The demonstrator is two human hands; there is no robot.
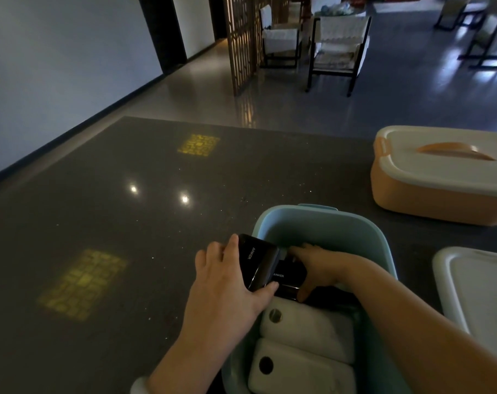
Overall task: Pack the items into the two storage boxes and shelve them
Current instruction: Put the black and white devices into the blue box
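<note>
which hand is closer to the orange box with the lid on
Right. The right hand is down inside the blue box, on the side toward the orange box. The left hand is at the blue box's far edge, gripping a black power bank.

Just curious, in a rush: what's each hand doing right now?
Left hand: grips a black power bank.
Right hand: grips another black power bank inside the blue box.

Cropped and hidden parts, right and bottom of frame

Orange box (429, 191) and loose white lid (474, 288) cut off at right edge; blue box (327, 223) and lowest white power bank (301, 373) cut off at bottom. Right hand (315, 265) covers part of a black power bank (291, 275); its far side hidden. Objects on chairs, upper middle, too blurred to identify.
</note>
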